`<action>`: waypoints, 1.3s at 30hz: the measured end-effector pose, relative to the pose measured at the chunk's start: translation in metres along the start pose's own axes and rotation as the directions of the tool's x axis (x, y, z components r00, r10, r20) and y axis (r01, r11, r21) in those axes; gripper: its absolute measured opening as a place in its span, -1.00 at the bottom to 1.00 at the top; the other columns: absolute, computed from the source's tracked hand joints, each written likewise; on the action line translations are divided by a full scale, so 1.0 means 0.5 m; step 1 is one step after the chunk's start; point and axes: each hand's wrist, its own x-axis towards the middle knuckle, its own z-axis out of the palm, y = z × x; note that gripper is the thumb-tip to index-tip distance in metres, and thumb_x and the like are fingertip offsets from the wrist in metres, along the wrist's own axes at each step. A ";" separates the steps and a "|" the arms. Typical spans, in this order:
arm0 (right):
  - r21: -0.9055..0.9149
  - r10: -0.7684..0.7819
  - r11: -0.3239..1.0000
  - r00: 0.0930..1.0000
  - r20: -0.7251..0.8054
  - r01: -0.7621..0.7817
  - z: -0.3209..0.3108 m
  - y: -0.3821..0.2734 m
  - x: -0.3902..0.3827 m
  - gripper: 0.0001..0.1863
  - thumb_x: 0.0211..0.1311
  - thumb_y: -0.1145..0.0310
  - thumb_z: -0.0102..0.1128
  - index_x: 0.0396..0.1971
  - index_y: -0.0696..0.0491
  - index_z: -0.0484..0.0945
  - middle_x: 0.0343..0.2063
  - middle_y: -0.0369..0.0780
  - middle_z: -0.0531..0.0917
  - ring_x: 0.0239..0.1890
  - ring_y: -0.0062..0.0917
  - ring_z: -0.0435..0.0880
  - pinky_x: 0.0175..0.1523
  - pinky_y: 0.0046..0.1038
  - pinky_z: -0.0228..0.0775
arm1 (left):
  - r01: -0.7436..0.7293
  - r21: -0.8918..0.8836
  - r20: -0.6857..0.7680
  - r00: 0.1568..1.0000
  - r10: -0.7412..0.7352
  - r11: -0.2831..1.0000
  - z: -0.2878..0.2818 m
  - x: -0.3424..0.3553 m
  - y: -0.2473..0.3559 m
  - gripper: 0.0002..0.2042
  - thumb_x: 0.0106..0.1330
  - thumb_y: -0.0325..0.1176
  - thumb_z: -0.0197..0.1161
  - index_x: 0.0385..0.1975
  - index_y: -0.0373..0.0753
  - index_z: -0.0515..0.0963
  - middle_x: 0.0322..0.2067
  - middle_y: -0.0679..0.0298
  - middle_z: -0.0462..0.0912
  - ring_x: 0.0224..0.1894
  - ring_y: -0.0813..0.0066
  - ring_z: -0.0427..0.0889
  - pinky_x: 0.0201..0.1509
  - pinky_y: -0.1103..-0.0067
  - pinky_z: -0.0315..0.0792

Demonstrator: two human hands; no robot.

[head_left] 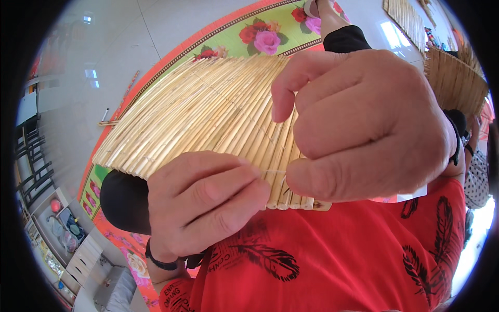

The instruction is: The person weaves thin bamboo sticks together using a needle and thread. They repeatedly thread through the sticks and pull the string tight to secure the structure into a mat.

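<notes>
A mat of pale straw-coloured reed stalks [208, 104], joined side by side by rows of thin thread, lies across my lap. At its near edge my left hand [208, 200] is closed, its fingers pressed together over the stalk ends; the thumb is hidden. My right hand [364, 125] is curled, with the index finger bent over the mat and the thumb low beside the last stalks. A short, taut length of white thread [274, 170] crosses the stalks between my left fingertips and my right thumb. The right hand's grip on it is partly hidden.
Beneath the mat spreads a flowered cloth [265, 41] with a red border on a shiny tiled floor [114, 41]. At the right, another reed mat [455, 78] is near a person in spotted clothing [477, 179]. Shelves with small items [62, 229] stand at the left.
</notes>
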 end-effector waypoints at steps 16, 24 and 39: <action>-0.066 0.340 0.940 0.929 0.148 -0.334 -0.165 0.023 0.065 -0.94 0.21 0.57 0.30 -0.34 0.23 0.66 -0.47 -0.24 0.68 -0.40 -0.62 0.64 -0.27 -0.54 0.47 | -0.089 0.068 0.132 0.988 0.080 0.994 -0.074 0.156 -0.112 -0.66 -0.02 -0.44 0.50 -0.20 -0.32 0.63 -0.38 0.13 0.70 -0.37 0.19 0.70 -0.33 0.46 0.57; -0.124 0.467 0.884 0.866 0.178 -0.451 -0.188 0.017 0.064 -0.89 0.19 0.55 0.35 -0.28 0.18 0.73 -0.39 -0.24 0.76 -0.33 -0.66 0.70 -0.20 -0.59 0.52 | -0.172 -0.027 0.162 0.971 0.175 0.985 -0.073 0.191 -0.144 -0.65 -0.01 -0.45 0.47 -0.18 -0.32 0.63 -0.41 0.15 0.68 -0.43 0.18 0.66 -0.39 0.44 0.52; -0.136 0.547 0.837 0.822 0.160 -0.530 -0.196 0.021 0.060 -0.90 0.21 0.53 0.33 -0.32 0.24 0.68 -0.41 -0.20 0.74 -0.33 -0.60 0.72 -0.22 -0.58 0.52 | -0.197 0.066 0.139 0.973 0.186 0.978 -0.051 0.208 -0.168 -0.67 0.01 -0.41 0.42 -0.18 -0.29 0.63 -0.40 0.17 0.68 -0.41 0.14 0.65 -0.35 0.41 0.52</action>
